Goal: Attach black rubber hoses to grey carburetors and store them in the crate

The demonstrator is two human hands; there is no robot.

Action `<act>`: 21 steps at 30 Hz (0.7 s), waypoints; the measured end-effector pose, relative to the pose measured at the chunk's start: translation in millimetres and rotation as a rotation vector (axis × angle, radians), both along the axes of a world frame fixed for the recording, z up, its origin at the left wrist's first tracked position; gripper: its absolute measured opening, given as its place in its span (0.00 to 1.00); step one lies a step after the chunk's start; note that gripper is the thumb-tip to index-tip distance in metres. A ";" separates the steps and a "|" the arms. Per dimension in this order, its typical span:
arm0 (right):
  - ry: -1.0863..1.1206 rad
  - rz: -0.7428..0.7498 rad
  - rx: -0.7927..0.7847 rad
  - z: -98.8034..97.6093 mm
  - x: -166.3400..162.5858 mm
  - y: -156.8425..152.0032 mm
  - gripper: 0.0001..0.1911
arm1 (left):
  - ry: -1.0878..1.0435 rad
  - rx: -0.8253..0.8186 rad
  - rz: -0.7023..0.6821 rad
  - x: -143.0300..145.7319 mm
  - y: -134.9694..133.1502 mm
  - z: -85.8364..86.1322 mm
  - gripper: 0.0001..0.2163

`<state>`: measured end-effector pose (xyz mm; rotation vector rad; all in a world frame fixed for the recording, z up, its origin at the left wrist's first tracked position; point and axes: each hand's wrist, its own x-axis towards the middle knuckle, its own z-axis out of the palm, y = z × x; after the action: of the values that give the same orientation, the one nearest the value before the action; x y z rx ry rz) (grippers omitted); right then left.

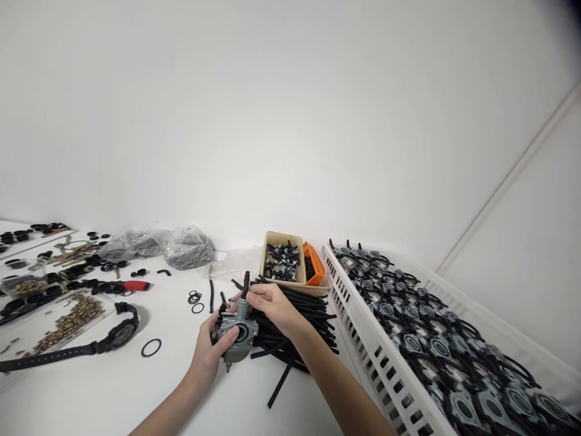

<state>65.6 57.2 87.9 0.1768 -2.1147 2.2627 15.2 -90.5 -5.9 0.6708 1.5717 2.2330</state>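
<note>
Carb (242, 351) was off to the near side of the surface (245, 412), between the left and right hands, just left of a heap of loose black hoses (299, 303). Could not tell whether its underside touched the surface.

Left hand (209, 352) gripped the body, thumb across the front face beside the bore, fingers round the far side. Right hand (275, 307) had thumb and forefinger pinched at the foot of the short black tube (246, 283) on top; its other fingers were partly hidden.

Step in hand, as I judged it: handling the joint of tube and neck. Pushing on or pulling off, could not tell. Any further move there seemed to call for a firm left grip and force straight along the neck.

Long axis near upright, top leaning slightly right. Tube pointed up, toward the surface's back edge; bottom nipple pointed down; bore faced me.

Crate (358, 336) of similar carbs (439, 347) stood along the surface's right end.
</note>
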 end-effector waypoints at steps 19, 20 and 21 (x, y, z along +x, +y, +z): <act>0.008 -0.056 0.047 2.0 0.3 0.8 0.25 | 0.068 -0.044 0.053 2.3 0.9 7.1 0.22; 0.004 -0.070 0.059 1.5 0.4 -1.1 0.25 | 0.081 -0.058 0.058 2.9 0.8 9.5 0.22; 0.002 -0.083 0.067 0.7 0.4 -3.0 0.25 | 0.094 -0.070 0.063 3.6 0.7 11.9 0.22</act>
<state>66.0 54.2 88.6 0.0913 -2.1555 2.1473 18.8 -89.8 5.9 0.7253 1.7302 2.2083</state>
